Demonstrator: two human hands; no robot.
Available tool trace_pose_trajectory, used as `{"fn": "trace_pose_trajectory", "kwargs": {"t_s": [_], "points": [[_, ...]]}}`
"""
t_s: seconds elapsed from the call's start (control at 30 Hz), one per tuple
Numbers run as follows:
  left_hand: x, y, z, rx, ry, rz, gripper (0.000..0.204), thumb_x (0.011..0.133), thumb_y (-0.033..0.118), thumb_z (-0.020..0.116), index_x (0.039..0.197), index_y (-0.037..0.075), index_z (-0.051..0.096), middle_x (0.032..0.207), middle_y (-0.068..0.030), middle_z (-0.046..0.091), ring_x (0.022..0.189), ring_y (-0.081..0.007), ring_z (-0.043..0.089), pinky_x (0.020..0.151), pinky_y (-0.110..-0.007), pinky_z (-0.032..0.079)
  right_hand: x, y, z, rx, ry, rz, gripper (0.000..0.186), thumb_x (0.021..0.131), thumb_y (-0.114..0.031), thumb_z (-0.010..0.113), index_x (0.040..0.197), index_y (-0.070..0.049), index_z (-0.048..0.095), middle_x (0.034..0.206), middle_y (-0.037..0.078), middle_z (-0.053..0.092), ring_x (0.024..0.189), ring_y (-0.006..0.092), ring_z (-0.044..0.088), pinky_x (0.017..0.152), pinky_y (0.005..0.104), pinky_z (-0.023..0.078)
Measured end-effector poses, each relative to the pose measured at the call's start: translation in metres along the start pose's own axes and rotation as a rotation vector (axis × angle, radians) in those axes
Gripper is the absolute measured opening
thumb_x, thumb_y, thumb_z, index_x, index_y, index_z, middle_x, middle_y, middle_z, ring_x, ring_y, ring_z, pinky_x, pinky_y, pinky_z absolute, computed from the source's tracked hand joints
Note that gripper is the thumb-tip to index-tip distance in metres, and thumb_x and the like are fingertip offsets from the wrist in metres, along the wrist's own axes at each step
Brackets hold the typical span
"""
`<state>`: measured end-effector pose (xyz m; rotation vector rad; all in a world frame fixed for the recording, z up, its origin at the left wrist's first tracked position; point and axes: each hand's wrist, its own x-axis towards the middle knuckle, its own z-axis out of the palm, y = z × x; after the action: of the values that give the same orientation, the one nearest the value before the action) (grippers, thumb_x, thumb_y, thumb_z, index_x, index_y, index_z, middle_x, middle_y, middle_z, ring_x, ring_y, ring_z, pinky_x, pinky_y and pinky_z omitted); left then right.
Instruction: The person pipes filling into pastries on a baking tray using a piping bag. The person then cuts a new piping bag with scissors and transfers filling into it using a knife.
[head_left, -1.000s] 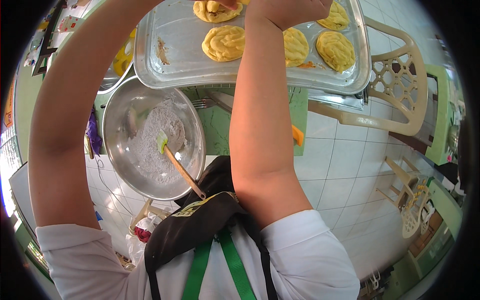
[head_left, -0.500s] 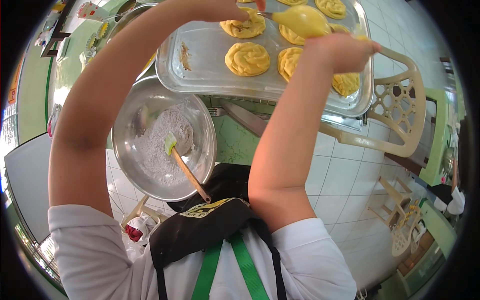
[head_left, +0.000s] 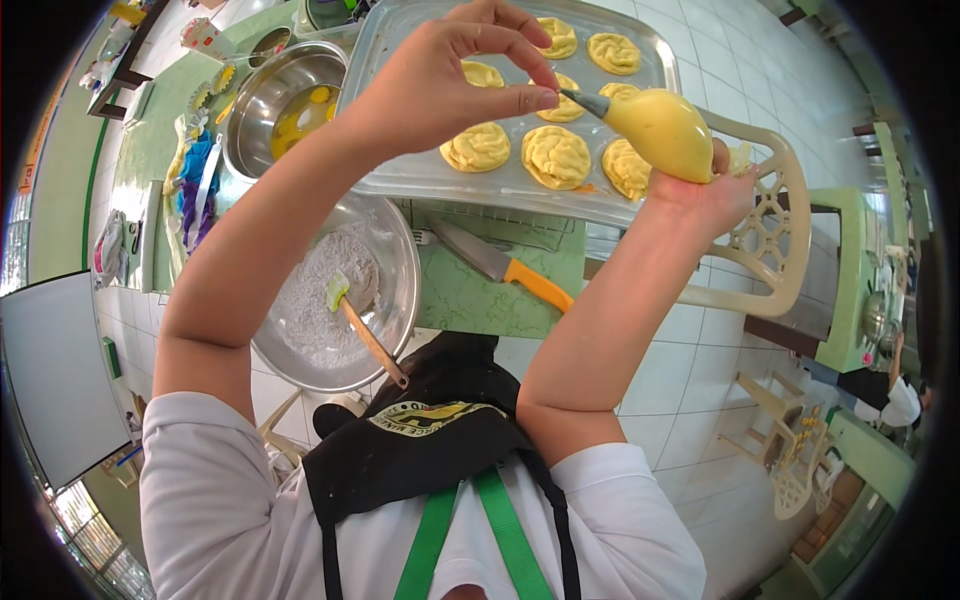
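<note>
My right hand [head_left: 720, 195] grips a piping bag [head_left: 655, 130] of pale yellow mixture, its metal nozzle [head_left: 590, 102] pointing left. My left hand [head_left: 480, 70] has thumb and index fingertip pinched at the nozzle's tip, other fingers curled above. Both are over a metal tray [head_left: 390, 130] bearing several piped, swirled yellow mounds [head_left: 555, 155]. Nearer me, a steel bowl [head_left: 395, 280] holds white powder, with a wooden-handled spatula [head_left: 370, 340] standing in it.
An orange-handled knife [head_left: 530, 285] and fork lie by a wire rack on the green table [head_left: 480, 310]. Left are a bowl [head_left: 250, 125] with yolks and coloured bags [head_left: 200, 190]. A plastic chair [head_left: 785, 220] stands right. Another person [head_left: 885, 400] is at the far right edge.
The view has shifted, showing more table. The piping bag has come into sight and moved lower and rightward with my right hand; my left hand has come into fuller view at the nozzle.
</note>
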<state>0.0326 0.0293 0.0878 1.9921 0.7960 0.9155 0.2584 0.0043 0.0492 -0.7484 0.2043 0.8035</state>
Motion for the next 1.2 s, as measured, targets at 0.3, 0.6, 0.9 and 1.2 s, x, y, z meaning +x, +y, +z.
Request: {"fn": "trace_pose_trajectory", "kwargs": {"t_s": [0.3, 0.6, 0.9, 1.2], "points": [[-0.018, 0.073, 0.019, 0.276, 0.115, 0.167, 0.01, 0.073, 0.016, 0.076, 0.078, 0.008, 0.071, 0.107, -0.0104, 0.055, 0.107, -0.0251, 0.052, 0.093, -0.041, 0.038, -0.045, -0.058, -0.005, -0.028, -0.167, 0.014, 0.042, 0.101, -0.041, 0.031, 0.074, -0.01, 0.026, 0.064, 0.001, 0.028, 0.059, 0.018, 0.032, 0.058, 0.0338, 0.041], [-0.03, 0.106, 0.06, 0.243, 0.21, 0.391, 0.009, 0.068, 0.013, 0.07, 0.076, 0.01, 0.07, 0.103, -0.0016, 0.056, 0.101, -0.0209, 0.049, 0.091, -0.034, 0.039, -0.056, -0.099, -0.023, -0.072, -0.232, 0.096, 0.05, 0.101, -0.048, 0.026, 0.065, -0.013, 0.026, 0.061, 0.002, 0.032, 0.061, 0.0183, 0.039, 0.06, 0.0332, 0.042], [-0.044, 0.134, 0.081, 0.21, 0.164, 0.273, 0.01, 0.07, 0.008, 0.069, 0.08, 0.007, 0.069, 0.111, -0.0045, 0.05, 0.112, -0.0212, 0.048, 0.103, -0.036, 0.033, -0.052, -0.129, -0.04, -0.024, -0.249, 0.11, 0.049, 0.1, -0.045, 0.023, 0.062, -0.016, 0.031, 0.059, -0.001, 0.036, 0.063, 0.0182, 0.045, 0.061, 0.0348, 0.048], [-0.055, 0.142, 0.108, 0.085, 0.32, 0.28, 0.014, 0.068, 0.014, 0.077, 0.081, 0.009, 0.072, 0.108, -0.0046, 0.05, 0.111, -0.0224, 0.048, 0.097, -0.036, 0.038, -0.056, -0.144, -0.049, 0.008, -0.233, 0.09, 0.048, 0.1, -0.045, 0.025, 0.066, -0.014, 0.04, 0.062, -0.002, 0.044, 0.066, 0.0189, 0.052, 0.065, 0.0394, 0.052]]}}
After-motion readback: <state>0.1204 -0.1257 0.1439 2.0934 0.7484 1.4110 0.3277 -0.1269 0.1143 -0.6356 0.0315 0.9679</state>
